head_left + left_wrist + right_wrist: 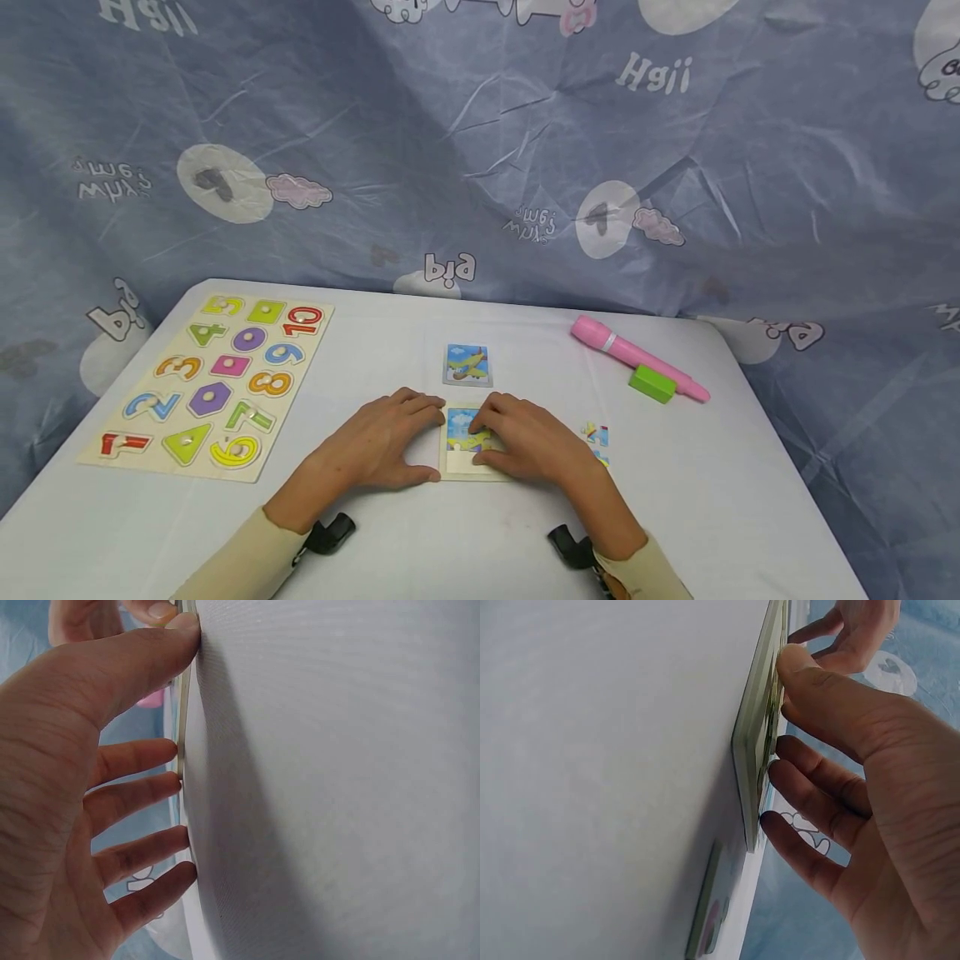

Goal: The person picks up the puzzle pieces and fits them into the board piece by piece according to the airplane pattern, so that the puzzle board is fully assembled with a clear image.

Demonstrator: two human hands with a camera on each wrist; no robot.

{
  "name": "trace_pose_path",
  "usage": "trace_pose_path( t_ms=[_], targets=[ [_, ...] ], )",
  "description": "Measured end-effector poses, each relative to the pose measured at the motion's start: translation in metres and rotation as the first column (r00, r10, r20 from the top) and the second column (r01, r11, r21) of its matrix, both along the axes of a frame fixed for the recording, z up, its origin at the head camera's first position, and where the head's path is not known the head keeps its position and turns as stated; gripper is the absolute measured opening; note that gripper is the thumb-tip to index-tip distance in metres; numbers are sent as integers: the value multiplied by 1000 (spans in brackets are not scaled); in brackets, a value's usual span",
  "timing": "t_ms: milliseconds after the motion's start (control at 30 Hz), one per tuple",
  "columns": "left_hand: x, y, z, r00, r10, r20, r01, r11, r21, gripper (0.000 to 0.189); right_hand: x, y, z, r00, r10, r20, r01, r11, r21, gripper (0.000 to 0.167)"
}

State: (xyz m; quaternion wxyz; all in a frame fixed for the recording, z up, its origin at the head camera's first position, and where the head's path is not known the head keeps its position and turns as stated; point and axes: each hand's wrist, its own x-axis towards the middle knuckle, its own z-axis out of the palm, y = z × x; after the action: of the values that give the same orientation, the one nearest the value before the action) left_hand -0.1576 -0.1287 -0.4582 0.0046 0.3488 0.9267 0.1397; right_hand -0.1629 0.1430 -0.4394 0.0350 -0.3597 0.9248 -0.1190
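A small wooden jigsaw board [468,477] lies at the middle of the table, with sky-and-yellow-aeroplane pieces [460,423] in its upper part and a bare strip below. Along its left edge rests my left hand [382,439], thumb by the near corner, fingertips [171,752] touching the edge and the cloth. My right hand [528,437] reaches over the board from the right. Its thumb and fingertips [780,771] touch the top, fingers gently bent; no piece is seen lifted. Right of this hand lie loose jigsaw pieces [596,433], partly hidden by the wrist.
Beyond the board lies an aeroplane picture card [467,365]. A number-and-shape puzzle board [240,387] covers the table's left side. At the back right, a pink pen-shaped toy [630,354] touches a green block [652,384]. Patterned cloth [480,167] hangs behind the white table [450,550].
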Motion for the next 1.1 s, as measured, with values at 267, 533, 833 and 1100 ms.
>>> trace_pose_path(
  t_ms=[267,533,833,1100],
  targets=[
    [-1,1,1,1000,5,3,-5,1000,-10,66,-1,-1,1,1000,-4,-13,4,1000,4,37],
    [-2,2,2,1000,2,-2,-2,1000,-11,65,-1,-1,0,1000,-1,-11,1,1000,1,36],
    [-1,1,1,1000,2,5,-2,1000,-6,65,-2,0,-1,1000,16,-1,-16,1000,-12,37],
    [0,0,0,1000,3,3,-3,1000,-3,66,0,13,3,1000,-28,-7,28,1000,-6,37]
  ],
)
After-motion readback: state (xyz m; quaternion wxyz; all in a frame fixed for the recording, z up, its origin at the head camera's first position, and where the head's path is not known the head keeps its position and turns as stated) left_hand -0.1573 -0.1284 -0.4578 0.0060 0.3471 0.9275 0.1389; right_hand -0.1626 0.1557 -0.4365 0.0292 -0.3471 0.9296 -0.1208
